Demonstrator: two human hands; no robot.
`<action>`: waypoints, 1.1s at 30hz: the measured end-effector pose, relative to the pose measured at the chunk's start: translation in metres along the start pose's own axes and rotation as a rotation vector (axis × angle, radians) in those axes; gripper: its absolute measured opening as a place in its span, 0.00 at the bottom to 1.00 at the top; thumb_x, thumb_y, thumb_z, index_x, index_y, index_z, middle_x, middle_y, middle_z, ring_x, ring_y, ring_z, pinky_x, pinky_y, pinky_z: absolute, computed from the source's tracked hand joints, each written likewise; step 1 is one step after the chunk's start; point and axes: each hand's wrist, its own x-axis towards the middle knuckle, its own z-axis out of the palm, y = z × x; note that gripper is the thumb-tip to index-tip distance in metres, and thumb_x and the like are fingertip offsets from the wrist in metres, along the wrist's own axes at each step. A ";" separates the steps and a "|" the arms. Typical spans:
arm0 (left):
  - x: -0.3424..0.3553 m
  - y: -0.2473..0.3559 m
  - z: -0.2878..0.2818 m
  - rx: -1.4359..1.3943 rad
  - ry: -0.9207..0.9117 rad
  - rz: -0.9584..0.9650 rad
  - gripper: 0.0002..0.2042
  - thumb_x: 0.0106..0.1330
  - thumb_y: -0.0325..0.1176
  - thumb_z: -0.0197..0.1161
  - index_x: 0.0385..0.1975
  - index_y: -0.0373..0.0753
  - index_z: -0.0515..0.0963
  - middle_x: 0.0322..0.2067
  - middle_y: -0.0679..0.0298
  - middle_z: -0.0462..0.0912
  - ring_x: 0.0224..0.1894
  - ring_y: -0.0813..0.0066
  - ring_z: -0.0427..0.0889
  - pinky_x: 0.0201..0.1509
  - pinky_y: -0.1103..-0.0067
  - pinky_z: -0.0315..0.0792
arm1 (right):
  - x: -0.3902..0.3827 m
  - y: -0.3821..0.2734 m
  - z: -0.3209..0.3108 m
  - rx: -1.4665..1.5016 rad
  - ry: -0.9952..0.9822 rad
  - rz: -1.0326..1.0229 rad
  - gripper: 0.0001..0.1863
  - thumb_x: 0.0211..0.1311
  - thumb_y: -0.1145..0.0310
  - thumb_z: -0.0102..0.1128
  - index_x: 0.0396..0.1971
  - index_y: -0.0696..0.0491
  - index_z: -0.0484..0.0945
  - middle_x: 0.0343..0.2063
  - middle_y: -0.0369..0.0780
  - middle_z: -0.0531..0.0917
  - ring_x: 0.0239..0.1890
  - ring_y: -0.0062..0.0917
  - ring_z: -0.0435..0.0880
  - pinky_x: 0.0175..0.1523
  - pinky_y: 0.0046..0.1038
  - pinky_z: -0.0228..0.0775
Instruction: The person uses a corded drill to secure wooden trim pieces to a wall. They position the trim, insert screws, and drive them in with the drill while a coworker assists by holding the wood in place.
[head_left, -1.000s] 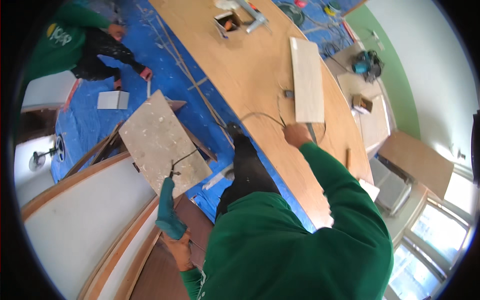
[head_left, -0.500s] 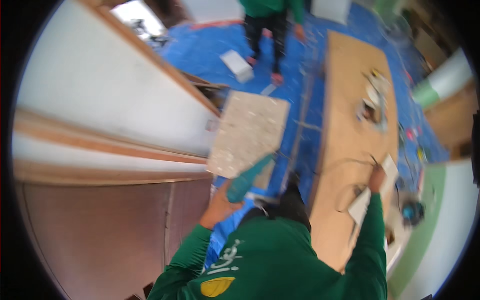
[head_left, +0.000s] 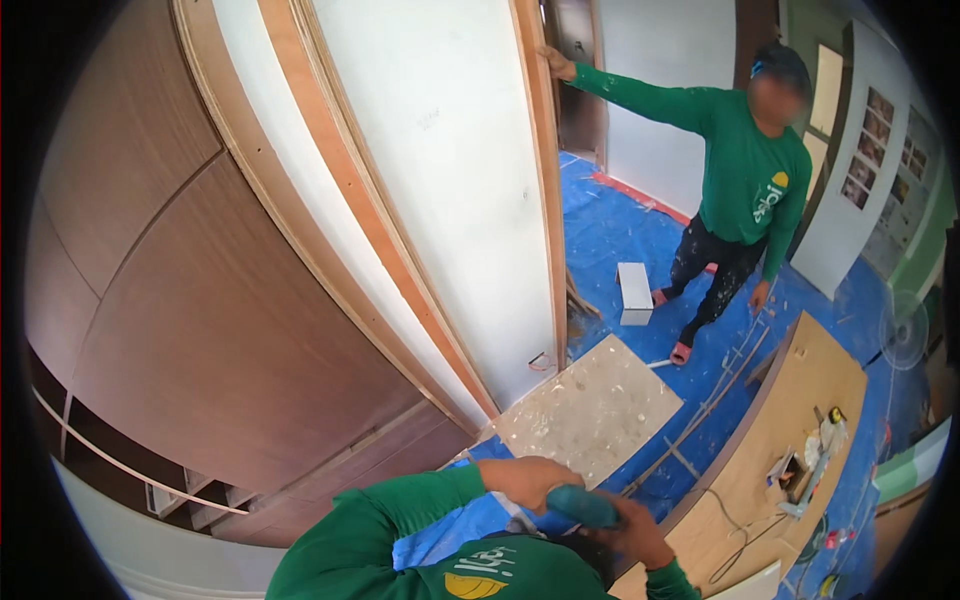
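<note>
Low in the view, the left hand (head_left: 525,480) is wrapped round one end of a teal power tool (head_left: 583,506) and the right hand (head_left: 632,532) closes on its other end, so both hands meet on the tool in front of the chest. Its working tip is hidden, and it touches no panel; whatever fixing it serves looks not yet begun. Just beyond lies a speckled board (head_left: 593,410) flat on the blue floor sheet (head_left: 620,230). Leftward, a tall white panel with a plywood edge (head_left: 440,170) leans close, narrowing that side. Rightward, a long plywood workbench (head_left: 790,440) hems the other. A co-worker in green (head_left: 750,190) steadies the panel's far edge, well apart.
</note>
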 end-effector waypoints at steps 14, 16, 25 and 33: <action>0.048 -0.036 0.052 0.033 0.699 -0.542 0.36 0.60 0.40 0.76 0.68 0.35 0.72 0.56 0.43 0.83 0.59 0.42 0.81 0.66 0.56 0.72 | 0.012 0.112 -0.075 0.209 0.173 0.337 0.31 0.56 0.63 0.77 0.58 0.59 0.77 0.40 0.49 0.90 0.42 0.39 0.92 0.51 0.38 0.81; 0.021 -0.062 0.152 -0.228 0.470 -0.761 0.32 0.67 0.43 0.71 0.67 0.34 0.74 0.59 0.42 0.82 0.62 0.43 0.80 0.69 0.58 0.70 | 0.003 0.158 -0.097 0.197 0.266 0.262 0.29 0.57 0.64 0.77 0.56 0.60 0.78 0.37 0.47 0.90 0.39 0.36 0.92 0.48 0.37 0.81; 0.065 -0.028 0.266 -0.911 0.852 -1.179 0.11 0.74 0.38 0.66 0.38 0.36 0.84 0.30 0.63 0.85 0.32 0.68 0.84 0.40 0.70 0.78 | 0.041 0.182 -0.226 0.176 0.277 0.402 0.22 0.62 0.71 0.72 0.55 0.60 0.78 0.36 0.42 0.89 0.36 0.23 0.87 0.42 0.31 0.80; 0.017 0.015 0.269 -1.181 0.667 -1.255 0.08 0.76 0.36 0.64 0.41 0.37 0.82 0.31 0.69 0.80 0.33 0.76 0.79 0.38 0.76 0.74 | 0.039 0.222 -0.234 0.165 0.333 0.429 0.32 0.59 0.61 0.75 0.62 0.56 0.78 0.37 0.45 0.90 0.39 0.31 0.90 0.48 0.35 0.81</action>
